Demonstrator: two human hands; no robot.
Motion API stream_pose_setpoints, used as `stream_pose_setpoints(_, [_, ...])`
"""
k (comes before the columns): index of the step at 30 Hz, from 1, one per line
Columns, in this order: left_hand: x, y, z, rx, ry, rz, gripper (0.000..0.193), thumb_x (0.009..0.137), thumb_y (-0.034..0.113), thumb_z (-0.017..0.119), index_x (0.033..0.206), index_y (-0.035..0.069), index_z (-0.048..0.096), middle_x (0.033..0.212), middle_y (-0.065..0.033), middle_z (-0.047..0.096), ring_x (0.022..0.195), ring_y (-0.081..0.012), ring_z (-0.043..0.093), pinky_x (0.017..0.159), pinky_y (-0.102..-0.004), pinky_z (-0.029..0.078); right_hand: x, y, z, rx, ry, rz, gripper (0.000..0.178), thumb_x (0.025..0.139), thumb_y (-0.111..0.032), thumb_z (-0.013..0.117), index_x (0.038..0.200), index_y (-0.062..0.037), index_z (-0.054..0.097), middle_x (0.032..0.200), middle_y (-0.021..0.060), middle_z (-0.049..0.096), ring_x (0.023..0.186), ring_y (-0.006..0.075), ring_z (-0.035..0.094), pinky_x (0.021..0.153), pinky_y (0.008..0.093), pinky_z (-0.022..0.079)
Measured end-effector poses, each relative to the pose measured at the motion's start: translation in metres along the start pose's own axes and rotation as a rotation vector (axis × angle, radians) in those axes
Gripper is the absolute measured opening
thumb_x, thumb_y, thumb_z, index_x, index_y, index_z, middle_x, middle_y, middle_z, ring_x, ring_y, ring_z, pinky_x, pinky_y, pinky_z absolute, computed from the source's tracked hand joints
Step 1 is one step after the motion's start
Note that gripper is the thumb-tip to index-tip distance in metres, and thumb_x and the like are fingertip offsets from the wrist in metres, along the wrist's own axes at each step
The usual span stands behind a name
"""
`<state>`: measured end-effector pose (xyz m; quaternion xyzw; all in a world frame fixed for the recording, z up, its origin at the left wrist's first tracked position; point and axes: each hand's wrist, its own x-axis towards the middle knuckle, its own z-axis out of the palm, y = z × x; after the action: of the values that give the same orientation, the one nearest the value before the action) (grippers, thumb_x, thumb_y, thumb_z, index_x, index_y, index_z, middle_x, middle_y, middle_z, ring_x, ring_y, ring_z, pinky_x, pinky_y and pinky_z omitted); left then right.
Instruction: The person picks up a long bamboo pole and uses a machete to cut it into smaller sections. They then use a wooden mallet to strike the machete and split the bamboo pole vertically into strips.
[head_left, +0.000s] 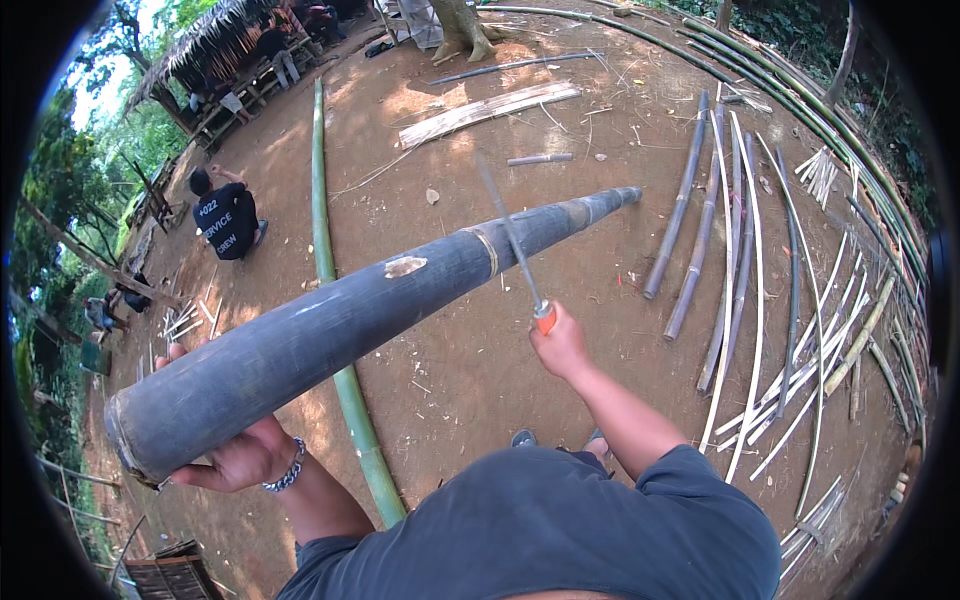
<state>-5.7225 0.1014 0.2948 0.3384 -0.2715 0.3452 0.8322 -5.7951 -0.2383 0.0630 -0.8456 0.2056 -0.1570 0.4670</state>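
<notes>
A thick, dark bamboo pole (330, 325) slants across the view, its wide cut end at the lower left and its thin end at the upper right. My left hand (245, 455) cups the wide end from below, fingers partly hidden behind it; a chain bracelet circles the wrist. My right hand (560, 342) is closed round the orange handle of a long, narrow blade (515, 235). That blade crosses in front of the pole near a pale node ring; whether it touches the pole, I cannot tell. A light bare patch shows on the pole's upper side.
A long green bamboo pole (322, 215) lies on the dirt at left. Dark bamboo lengths (690, 250) and pale split strips (820, 360) cover the right side. Split slats (490, 115) lie ahead. A person in black (228, 218) crouches at left, near a thatched shelter (205, 50).
</notes>
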Motion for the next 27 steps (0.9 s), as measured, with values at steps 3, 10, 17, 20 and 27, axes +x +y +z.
stream_pose_setpoints(3, [-0.002,-0.001,0.004,0.005,0.002,0.039,0.111,0.083,0.071,0.066,0.154,-0.003,0.025,0.154,-0.0287,0.036,0.144,-0.0437,0.037,0.117,-0.0672,0.031,0.003,-0.007,-0.011,-0.06,-0.016,-0.063,0.027,0.084,-0.016,0.07,0.105,-0.0061,0.057,0.095,0.0223,0.07,0.093,0.0454,0.067,0.075,0.0507,0.054])
stream_pose_setpoints(10, [0.013,-0.002,-0.035,-0.175,-0.149,-0.08,0.129,0.064,0.073,0.082,0.147,-0.013,0.032,0.146,-0.0278,0.046,0.141,-0.0419,0.04,0.121,-0.0584,0.029,-0.009,-0.018,-0.013,-0.001,-0.022,-0.111,0.03,0.085,-0.016,0.07,0.109,-0.0084,0.056,0.098,0.0213,0.069,0.091,0.0465,0.066,0.077,0.053,0.054])
stream_pose_setpoints(17, [-0.002,-0.001,0.003,-0.087,0.118,-0.022,0.107,0.077,0.069,0.075,0.152,0.002,0.038,0.148,-0.0193,0.049,0.14,-0.0404,0.043,0.12,-0.0617,0.026,0.002,-0.014,-0.014,-0.013,0.026,-0.005,0.027,0.086,-0.017,0.069,0.109,-0.0091,0.056,0.098,0.0208,0.07,0.092,0.0447,0.068,0.078,0.0534,0.054])
stream_pose_setpoints(20, [-0.006,0.003,0.009,-0.035,0.181,-0.027,0.1,0.08,0.067,0.073,0.151,0.005,0.04,0.147,-0.0176,0.05,0.14,-0.0386,0.044,0.12,-0.0622,0.027,-0.02,-0.034,-0.014,-0.068,-0.063,-0.22,0.026,0.087,-0.017,0.068,0.109,-0.0093,0.057,0.096,0.0203,0.07,0.092,0.0443,0.068,0.078,0.0535,0.054])
stream_pose_setpoints(27, [-0.013,0.0,0.021,-0.027,0.231,0.015,0.098,0.08,0.07,0.071,0.146,0.003,0.045,0.144,-0.0201,0.052,0.136,-0.0389,0.049,0.115,-0.0613,0.035,-0.016,-0.021,-0.013,-0.079,0.038,-0.124,0.026,0.087,-0.016,0.068,0.108,-0.0091,0.056,0.093,0.0214,0.07,0.089,0.0447,0.068,0.075,0.0543,0.054])
